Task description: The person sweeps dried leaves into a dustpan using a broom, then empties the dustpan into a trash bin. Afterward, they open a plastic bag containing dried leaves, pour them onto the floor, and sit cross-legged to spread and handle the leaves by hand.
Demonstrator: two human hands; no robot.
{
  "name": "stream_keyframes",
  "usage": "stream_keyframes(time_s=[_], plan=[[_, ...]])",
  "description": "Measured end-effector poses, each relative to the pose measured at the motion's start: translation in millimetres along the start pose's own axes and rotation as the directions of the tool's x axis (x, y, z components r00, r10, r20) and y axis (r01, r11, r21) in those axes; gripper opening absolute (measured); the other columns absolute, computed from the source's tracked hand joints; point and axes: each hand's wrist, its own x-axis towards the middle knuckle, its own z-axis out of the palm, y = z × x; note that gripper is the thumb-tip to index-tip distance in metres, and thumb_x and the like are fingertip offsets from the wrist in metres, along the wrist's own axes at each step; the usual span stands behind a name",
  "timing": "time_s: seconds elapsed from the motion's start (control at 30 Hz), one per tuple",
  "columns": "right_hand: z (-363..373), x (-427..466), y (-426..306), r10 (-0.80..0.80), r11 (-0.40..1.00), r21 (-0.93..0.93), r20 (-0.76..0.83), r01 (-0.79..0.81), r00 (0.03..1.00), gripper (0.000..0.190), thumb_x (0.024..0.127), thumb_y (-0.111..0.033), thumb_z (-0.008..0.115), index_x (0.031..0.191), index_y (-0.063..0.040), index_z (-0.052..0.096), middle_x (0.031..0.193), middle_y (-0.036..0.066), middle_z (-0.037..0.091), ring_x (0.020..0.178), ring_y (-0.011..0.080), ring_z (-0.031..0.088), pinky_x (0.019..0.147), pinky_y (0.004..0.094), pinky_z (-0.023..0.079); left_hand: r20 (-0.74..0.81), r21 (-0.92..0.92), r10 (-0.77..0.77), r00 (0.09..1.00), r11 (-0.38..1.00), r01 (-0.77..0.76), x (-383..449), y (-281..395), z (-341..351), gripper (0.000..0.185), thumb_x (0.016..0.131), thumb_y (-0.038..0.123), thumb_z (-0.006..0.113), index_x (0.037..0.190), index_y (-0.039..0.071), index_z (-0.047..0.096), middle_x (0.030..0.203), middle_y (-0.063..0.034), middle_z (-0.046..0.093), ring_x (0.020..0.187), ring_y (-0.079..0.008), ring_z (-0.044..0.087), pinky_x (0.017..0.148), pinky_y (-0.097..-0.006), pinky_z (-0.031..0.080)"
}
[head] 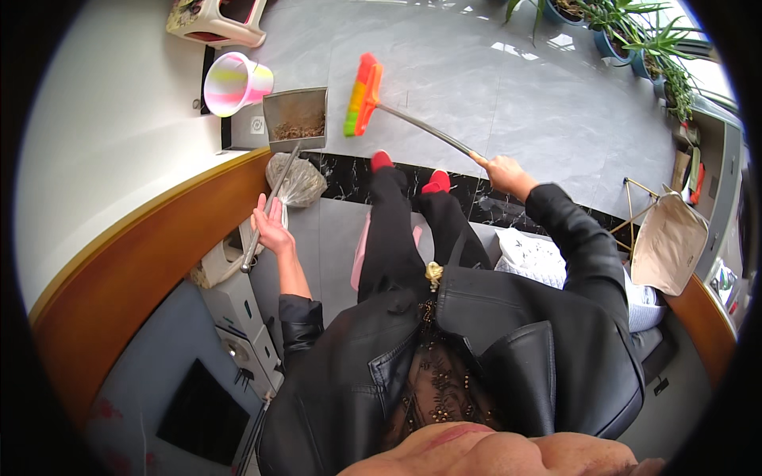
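My right hand (506, 174) is closed around the metal handle of a broom (425, 127). Its orange head has red, yellow and green bristles and is right of the dustpan, over the grey tiles. My left hand (274, 226) is palm up with its fingers spread, and the metal dustpan handle (255, 241) crosses in front of them without the fingers closing round it. At the far end of that handle, the grey dustpan (297, 116) holds brown debris. A tied clear plastic bag (297, 181) with greyish contents sits just below the pan.
A multicoloured bucket (238, 83) and a plastic stool (220, 21) stand by the left wall. Potted plants (625, 44) line the upper right. A black marble threshold strip (351, 172) crosses the floor at my red shoes. Right of my legs are a quilted white item (530, 259) and a beige folding seat (670, 244).
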Motion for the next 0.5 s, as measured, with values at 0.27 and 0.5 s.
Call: stream_keyframes(time_s=[0.27,0.5], plan=[[12,71,56,-0.242,0.904,-0.350,0.049,0.244,0.969,0.064,0.080,-0.002,0.049,0.137,-0.029,0.040,0.077,0.010,0.064,0.066,0.0264,0.064,0.057,0.0377,0.051,-0.039,0.012,-0.003,0.999,1.000,0.003,-38,-7,-22,0.035,0.098,0.025,0.036,0.113,-0.007,0.038,0.129,-0.0238,0.047,0.110,-0.0454,0.051,0.099,-0.0516,0.040],[-56,56,120,-0.077,0.816,-0.575,-0.007,0.059,0.997,0.059,0.087,-0.001,0.044,0.138,-0.031,0.040,0.074,0.006,0.064,0.064,0.0230,0.063,0.059,0.0346,0.051,-0.019,-0.006,-0.081,0.997,0.997,0.081,-67,-37,-30,0.034,0.098,0.027,0.037,0.112,-0.004,0.040,0.127,-0.0238,0.049,0.107,-0.0445,0.054,0.094,-0.0511,0.043]])
